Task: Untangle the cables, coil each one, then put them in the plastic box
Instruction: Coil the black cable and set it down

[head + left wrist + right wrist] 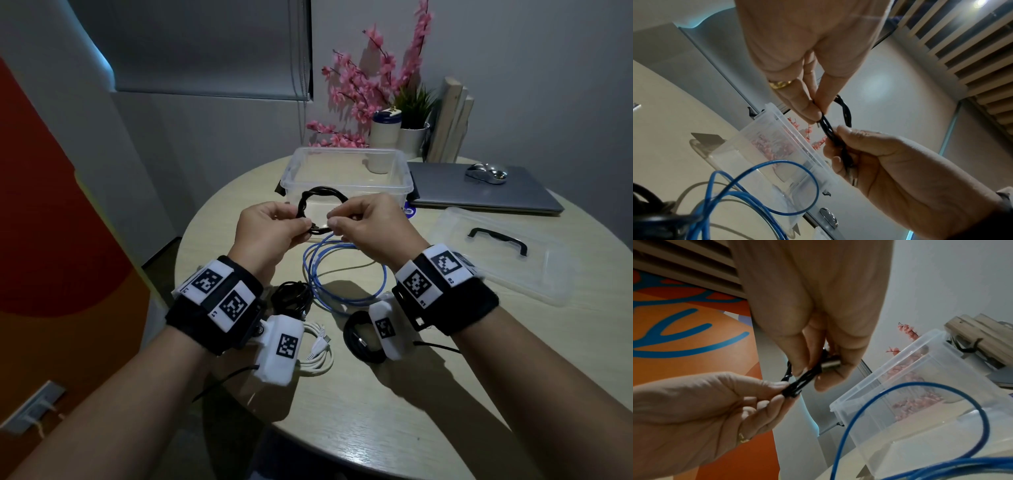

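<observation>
Both hands are raised above the round table, just in front of the plastic box.

Left hand: fingers curled, thumb and fingertips pinching the twisted black cable at the lower left of its small loop.

Right hand: fingers curled narrow, pinching the same cable at its lower right; the right wrist view shows a metal plug end between thumb and fingers.

The loop stands up between the two hands, its top in line with the box's near wall. The box is open and holds no cables; its lid lies flat to the right of the box.

On the table, nearer the person than the box:
- blue cable, loosely looped
- white cable, coiled
- black coil
- black bundle
</observation>
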